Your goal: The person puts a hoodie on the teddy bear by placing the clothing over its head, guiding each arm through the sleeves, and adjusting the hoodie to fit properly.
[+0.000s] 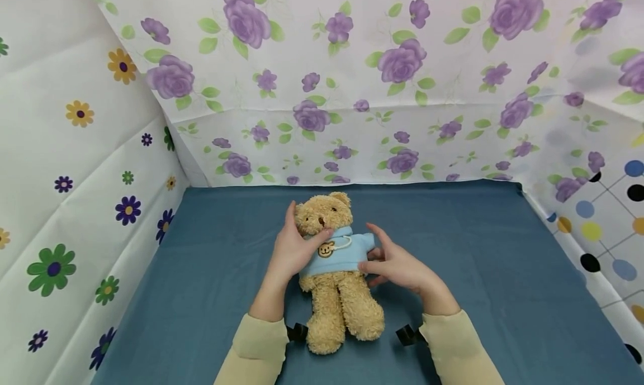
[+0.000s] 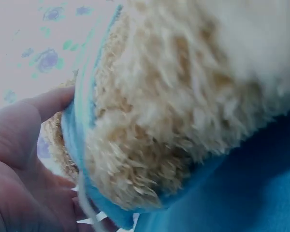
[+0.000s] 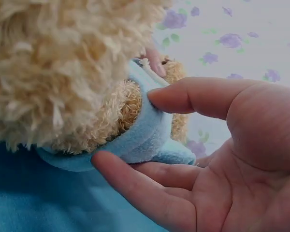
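Note:
A light-brown plush teddy bear in a light-blue shirt lies face up on the blue cloth, its head tilted left. The shirt has a small bear-face patch and a white cord. My left hand grips the bear at the neck and shoulder, thumb across the collar, fingers behind it. From the other side my right hand holds the bear's flank, thumb on the shirt's hem and the other fingers beneath, as the right wrist view shows. The bear's left-side arm is hidden by my left hand in the head view.
Blue cloth covers the table surface around the bear. A white sheet with purple roses hangs along the back. Flower-printed fabric stands at the left and dotted fabric at the right. Black camera mounts are on the wrists.

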`<state>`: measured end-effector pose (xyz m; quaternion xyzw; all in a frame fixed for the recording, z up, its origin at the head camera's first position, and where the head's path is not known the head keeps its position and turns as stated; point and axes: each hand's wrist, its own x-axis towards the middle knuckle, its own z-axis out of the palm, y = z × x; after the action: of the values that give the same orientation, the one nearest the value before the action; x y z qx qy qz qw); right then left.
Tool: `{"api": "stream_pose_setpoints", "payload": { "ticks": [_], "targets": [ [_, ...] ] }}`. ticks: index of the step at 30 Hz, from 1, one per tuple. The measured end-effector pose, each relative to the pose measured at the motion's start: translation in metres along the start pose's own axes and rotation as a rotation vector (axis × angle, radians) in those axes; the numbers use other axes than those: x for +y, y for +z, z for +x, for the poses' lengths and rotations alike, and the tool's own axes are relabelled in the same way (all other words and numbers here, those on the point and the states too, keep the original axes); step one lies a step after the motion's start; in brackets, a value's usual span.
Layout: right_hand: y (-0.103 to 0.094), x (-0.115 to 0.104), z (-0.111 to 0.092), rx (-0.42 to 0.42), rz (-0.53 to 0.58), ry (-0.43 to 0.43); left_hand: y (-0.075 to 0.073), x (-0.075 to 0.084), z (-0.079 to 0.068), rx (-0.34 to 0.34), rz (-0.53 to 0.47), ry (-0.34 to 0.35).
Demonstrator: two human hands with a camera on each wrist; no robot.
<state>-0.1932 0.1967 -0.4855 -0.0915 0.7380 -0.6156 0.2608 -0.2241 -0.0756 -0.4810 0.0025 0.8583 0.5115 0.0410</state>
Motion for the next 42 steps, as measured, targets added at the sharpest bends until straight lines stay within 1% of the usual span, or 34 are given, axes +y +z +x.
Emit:
{"api": "stream_pose_setpoints", "payload": {
  "ticks": [2, 5, 7, 8, 10, 11, 13, 15, 16, 17, 18, 19, 21, 23, 25, 28, 31, 33, 35, 38, 42],
  "targets": [
    [0.001, 0.001, 0.001, 0.015, -0.009, 0.004, -0.002, -0.001, 0.000, -0.036, -0.007, 0.011],
    [0.003, 0.003, 0.001, 0.081, -0.033, 0.010, -0.005, -0.005, -0.001, -0.086, -0.025, 0.038],
    [0.004, 0.005, 0.000, 0.129, -0.055, 0.020, -0.005, -0.009, -0.002, -0.086, -0.004, 0.079],
    [0.005, 0.006, -0.001, 0.155, -0.070, 0.027, -0.005, -0.010, -0.003, -0.072, 0.024, 0.122],
    [0.007, 0.008, -0.002, 0.195, -0.095, 0.041, -0.004, -0.013, -0.004, -0.026, 0.101, 0.245],
    [0.008, 0.009, -0.003, 0.207, -0.107, 0.047, -0.003, -0.014, -0.005, -0.003, 0.137, 0.322],
    [0.010, 0.011, -0.002, 0.218, -0.119, 0.057, -0.001, -0.014, -0.006, 0.032, 0.207, 0.499],
    [0.011, 0.012, -0.001, 0.217, -0.124, 0.055, 0.002, -0.014, -0.006, 0.022, 0.247, 0.656],
    [0.011, 0.013, 0.000, 0.214, -0.128, 0.054, 0.003, -0.013, -0.006, 0.003, 0.261, 0.708],
    [0.012, 0.013, 0.002, 0.212, -0.134, 0.055, 0.004, -0.012, -0.006, -0.022, 0.263, 0.741],
    [0.012, 0.013, 0.003, 0.209, -0.140, 0.055, 0.005, -0.011, -0.007, -0.048, 0.262, 0.750],
    [0.012, 0.014, 0.004, 0.210, -0.149, 0.057, 0.006, -0.010, -0.007, -0.072, 0.261, 0.741],
    [0.012, 0.014, 0.006, 0.221, -0.183, 0.062, 0.008, -0.008, -0.008, -0.109, 0.250, 0.693],
    [0.011, 0.014, 0.008, 0.234, -0.213, 0.072, 0.008, -0.005, -0.008, -0.120, 0.245, 0.641],
    [0.011, 0.013, 0.009, 0.237, -0.235, 0.078, 0.009, -0.004, -0.008, -0.119, 0.266, 0.613],
    [0.010, 0.012, 0.010, 0.228, -0.266, 0.064, 0.011, -0.003, -0.008, -0.130, 0.338, 0.617],
    [0.010, 0.012, 0.011, 0.217, -0.310, 0.022, 0.013, -0.002, -0.008, -0.158, 0.418, 0.633],
    [0.010, 0.013, 0.011, 0.217, -0.341, -0.009, 0.013, -0.002, -0.008, -0.172, 0.448, 0.632],
    [0.012, 0.013, 0.011, 0.220, -0.365, -0.032, 0.013, -0.001, -0.008, -0.169, 0.455, 0.631],
    [0.015, 0.013, 0.012, 0.232, -0.409, -0.062, 0.011, -0.001, -0.008, -0.156, 0.439, 0.629],
    [0.020, 0.012, 0.014, 0.244, -0.468, -0.117, 0.010, 0.000, -0.006, -0.127, 0.428, 0.629]
  ]
}}
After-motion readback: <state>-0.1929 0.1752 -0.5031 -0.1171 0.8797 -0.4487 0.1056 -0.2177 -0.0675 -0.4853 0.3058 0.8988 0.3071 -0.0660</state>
